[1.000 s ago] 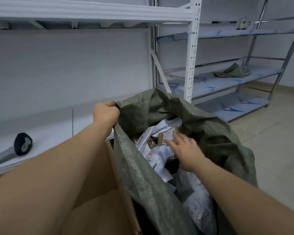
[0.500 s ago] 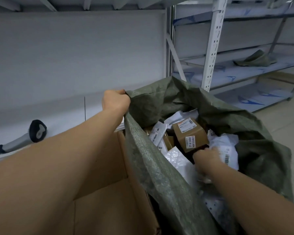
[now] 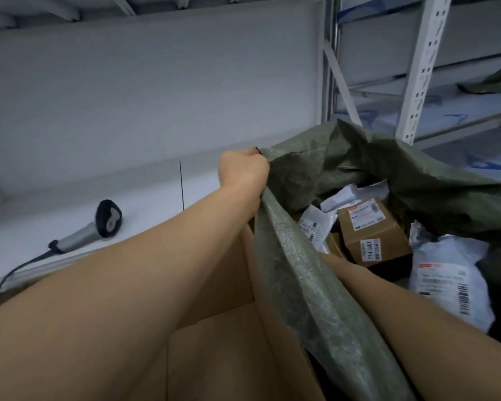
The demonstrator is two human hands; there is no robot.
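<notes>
A big green woven sack (image 3: 368,166) stands open at the right, full of parcels. My left hand (image 3: 242,169) grips its near-left rim and holds it up. My right forearm reaches down into the sack; the hand itself is hidden behind the sack's edge, down among the parcels. Inside lie a brown cardboard box (image 3: 372,235) with white labels, a white poly mailer (image 3: 446,279) with a barcode at the right, and small white packets (image 3: 313,224) beside the box.
An open cardboard carton (image 3: 229,342) sits under my left arm, against the sack. A grey and black barcode scanner (image 3: 99,224) with its cable lies on the white shelf at the left. White metal racking (image 3: 420,68) stands behind the sack.
My right hand has pushed deeper into the sack and dropped out of sight behind its edge. The view has shifted left and closer. My left hand keeps its grip on the rim.
</notes>
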